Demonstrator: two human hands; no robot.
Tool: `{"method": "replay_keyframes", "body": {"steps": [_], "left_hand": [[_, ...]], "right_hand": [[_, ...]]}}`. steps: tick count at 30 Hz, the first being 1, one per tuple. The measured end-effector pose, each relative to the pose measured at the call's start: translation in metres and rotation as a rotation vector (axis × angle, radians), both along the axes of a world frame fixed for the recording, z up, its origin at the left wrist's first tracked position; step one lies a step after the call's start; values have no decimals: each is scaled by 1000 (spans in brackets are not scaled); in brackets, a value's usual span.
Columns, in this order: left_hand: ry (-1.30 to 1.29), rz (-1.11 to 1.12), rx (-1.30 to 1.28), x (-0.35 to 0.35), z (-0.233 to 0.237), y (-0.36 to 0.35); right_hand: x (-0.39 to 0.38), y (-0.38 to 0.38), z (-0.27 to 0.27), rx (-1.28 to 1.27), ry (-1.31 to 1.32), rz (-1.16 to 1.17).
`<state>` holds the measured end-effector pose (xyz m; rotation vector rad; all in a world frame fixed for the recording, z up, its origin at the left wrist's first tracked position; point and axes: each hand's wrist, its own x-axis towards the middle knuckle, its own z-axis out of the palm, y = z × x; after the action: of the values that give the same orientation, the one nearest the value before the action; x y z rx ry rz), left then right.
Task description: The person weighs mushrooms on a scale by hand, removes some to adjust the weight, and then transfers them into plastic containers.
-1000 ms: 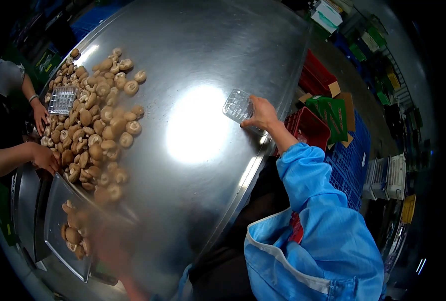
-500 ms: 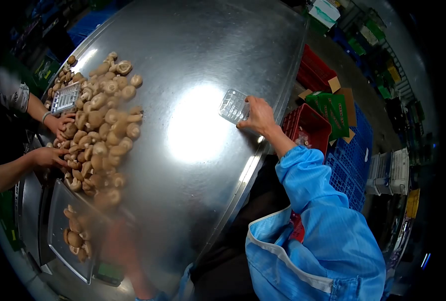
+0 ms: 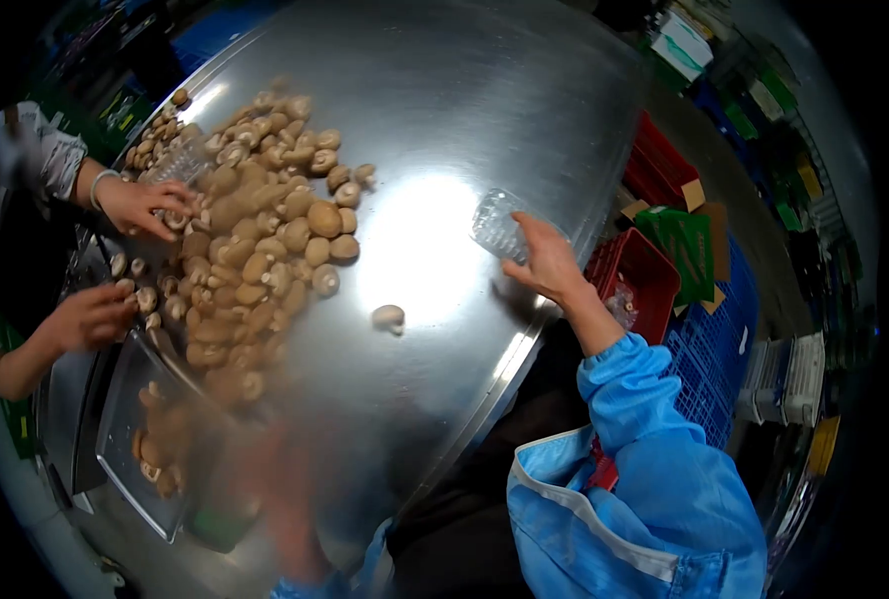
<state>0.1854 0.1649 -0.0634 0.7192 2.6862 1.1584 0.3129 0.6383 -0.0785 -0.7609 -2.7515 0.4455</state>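
My right hand (image 3: 546,262) grips a clear plastic punnet (image 3: 494,222), thumb and fingers at its near side, by the right edge of the steel table. No contents show in the punnet. My left hand (image 3: 277,484) is low in view, close to the near end of a heap of brown mushrooms (image 3: 265,235); a smear hides its fingers. Left of that hand, a shallow clear-sided tray (image 3: 115,439) holds several mushrooms. One single mushroom (image 3: 388,318) lies apart on the tabletop, between the heap and my right hand.
Across the heap, a co-worker's hands (image 3: 145,208) are at the mushrooms, and another clear punnet (image 3: 178,163) lies there. Beyond the table's right edge stand a red crate (image 3: 654,290), a green carton (image 3: 679,245) and a blue pallet (image 3: 719,339).
The mushroom heap has spread rightward, and one mushroom has come away from it. The co-worker's hands have drawn apart. My right hand still holds the punnet, now tilted more. The view has shifted somewhat.
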Motion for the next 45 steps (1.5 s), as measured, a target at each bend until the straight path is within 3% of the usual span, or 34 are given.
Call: {"method": "replay_keyframes", "body": {"steps": [1,6,9,13,17,21,27,29,32,35,36,38,41,45], "left_hand": [[-14,9,-104,1,-1,0],[-161,174,55,7,-17,9],[-196,335,151,2,-26,28],[-113,454,141,-10,-40,51],[139,429,114,-26,-44,69],[194,383,262,-52,-39,74],[194,410,167,-103,-32,64],[235,404,124,-131,-27,66],[62,570,50,-182,-18,75],[-30,586,-308,-227,-38,80],[-36,558,-292,-227,-40,83],[-53,494,-271,-214,-32,98],[-65,419,-35,-193,-31,102],[-124,346,69,-166,-21,103]], "right_hand": [[1,-2,5,-7,39,-25],[7,5,8,42,257,-197],[-16,-14,22,-593,544,-202],[-55,-32,13,-818,481,-110],[-95,-35,15,-803,414,-66],[-109,-25,0,-696,122,-72],[-111,-76,-49,-1134,147,-61],[-127,-109,-39,-1167,131,-74],[-154,-132,-37,-1362,196,-64],[-181,-155,-58,-1140,231,102],[-186,-164,-61,-1295,221,41],[-205,-184,-54,-1167,216,66],[-227,-209,-69,-950,357,110],[-227,-210,-70,-1088,378,126]]}}
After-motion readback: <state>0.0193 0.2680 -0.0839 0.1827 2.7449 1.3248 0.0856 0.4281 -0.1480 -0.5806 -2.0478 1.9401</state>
